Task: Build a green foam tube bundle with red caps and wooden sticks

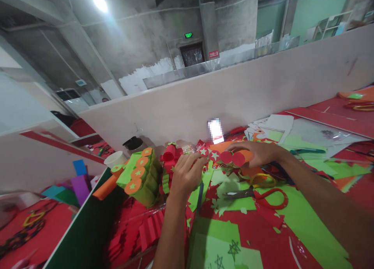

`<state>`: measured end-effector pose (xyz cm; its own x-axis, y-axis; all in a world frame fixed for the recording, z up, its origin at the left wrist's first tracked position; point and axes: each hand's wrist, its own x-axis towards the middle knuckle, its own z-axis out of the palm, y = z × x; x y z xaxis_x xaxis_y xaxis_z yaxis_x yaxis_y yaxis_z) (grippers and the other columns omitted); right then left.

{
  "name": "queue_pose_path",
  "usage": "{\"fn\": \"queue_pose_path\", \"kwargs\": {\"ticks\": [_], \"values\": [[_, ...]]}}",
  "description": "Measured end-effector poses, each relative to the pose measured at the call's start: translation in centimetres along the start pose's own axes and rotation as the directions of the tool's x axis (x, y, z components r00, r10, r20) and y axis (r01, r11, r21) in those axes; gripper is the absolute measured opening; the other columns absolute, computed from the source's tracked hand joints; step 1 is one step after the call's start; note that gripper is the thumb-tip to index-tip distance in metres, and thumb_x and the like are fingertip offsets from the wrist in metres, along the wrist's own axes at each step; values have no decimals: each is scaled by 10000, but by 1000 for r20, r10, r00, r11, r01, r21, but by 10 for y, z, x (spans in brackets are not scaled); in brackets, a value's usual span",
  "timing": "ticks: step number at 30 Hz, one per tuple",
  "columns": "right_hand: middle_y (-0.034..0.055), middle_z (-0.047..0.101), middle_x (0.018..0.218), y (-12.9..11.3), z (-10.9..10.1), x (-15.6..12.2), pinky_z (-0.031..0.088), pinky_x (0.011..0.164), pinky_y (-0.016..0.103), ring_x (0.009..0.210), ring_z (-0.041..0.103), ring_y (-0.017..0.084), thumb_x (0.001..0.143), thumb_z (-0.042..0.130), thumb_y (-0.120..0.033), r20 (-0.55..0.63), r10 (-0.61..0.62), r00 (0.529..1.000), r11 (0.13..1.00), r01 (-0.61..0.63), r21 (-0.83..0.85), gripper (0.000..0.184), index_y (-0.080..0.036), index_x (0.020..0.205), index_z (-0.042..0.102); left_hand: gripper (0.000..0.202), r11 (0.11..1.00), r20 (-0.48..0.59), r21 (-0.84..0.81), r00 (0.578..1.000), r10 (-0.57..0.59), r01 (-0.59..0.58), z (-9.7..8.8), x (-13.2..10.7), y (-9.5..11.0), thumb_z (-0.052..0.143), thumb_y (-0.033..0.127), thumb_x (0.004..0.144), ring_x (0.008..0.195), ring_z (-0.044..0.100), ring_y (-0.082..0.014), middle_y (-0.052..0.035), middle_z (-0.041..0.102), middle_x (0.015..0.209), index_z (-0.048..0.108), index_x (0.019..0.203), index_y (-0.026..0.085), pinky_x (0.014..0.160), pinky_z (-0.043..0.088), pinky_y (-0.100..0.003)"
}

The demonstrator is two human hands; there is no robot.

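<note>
Red discs in a row (226, 157), some faced with pale stars (214, 155), sit between our two hands, toward the far edge of the desk (263, 238). We note the long axis: left to right, starred end leftward, plain end rightward. Our right hand (260, 154) is the nearer, curled round the plain end and apparently pinching it. Our left hand (187, 173) reaches to the starred end, fingers bent; whether its tips pinch or only touch, we cannot tell. Left of that hand: red rolls (168, 154), then a green block (140, 173) fronted with orange star discs. On the row's near side, scissors (253, 194) lie, blades leftward. At the far edge a phone (215, 130) leans on the partition (181, 99). Toward the near edge: a green sheet (224, 249) marked with drawn stars.
</note>
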<state>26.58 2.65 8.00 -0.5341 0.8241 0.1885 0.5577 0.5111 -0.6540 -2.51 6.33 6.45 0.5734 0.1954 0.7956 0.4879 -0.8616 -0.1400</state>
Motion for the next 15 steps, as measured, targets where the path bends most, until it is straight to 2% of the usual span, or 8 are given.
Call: {"fn": "queue_pose_path", "kwargs": {"ticks": [6, 10, 15], "values": [[33, 499, 1355, -2, -4, -1, 401, 1013, 474, 1228, 469, 300, 671, 663, -239, -8, -8, 1000, 1000, 8, -26, 679, -308, 1319, 474, 129, 994, 182, -74, 981, -62, 76, -2, 2, -1, 429, 172, 901, 772, 527, -174, -67, 593, 803, 557, 903, 159, 734, 423, -314], [13, 473, 1381, -2, -6, 0, 376, 1035, 467, 1253, 440, 299, 650, 646, -193, -41, -26, 999, 998, 24, -52, 707, -317, 1323, 469, 173, 995, 245, -57, 967, -66, 83, -1, 0, -3, 383, 173, 909, 715, 510, -172, -57, 566, 756, 552, 871, 171, 681, 407, -296], [-9, 469, 1379, 1, -6, 1, 344, 1055, 481, 1265, 418, 298, 586, 569, -86, -50, -36, 998, 995, 31, -92, 803, -337, 1337, 437, 186, 995, 298, -12, 950, -95, 104, 4, -2, -4, 414, 225, 916, 674, 538, -157, -46, 608, 742, 564, 815, 181, 649, 397, -271]]}}
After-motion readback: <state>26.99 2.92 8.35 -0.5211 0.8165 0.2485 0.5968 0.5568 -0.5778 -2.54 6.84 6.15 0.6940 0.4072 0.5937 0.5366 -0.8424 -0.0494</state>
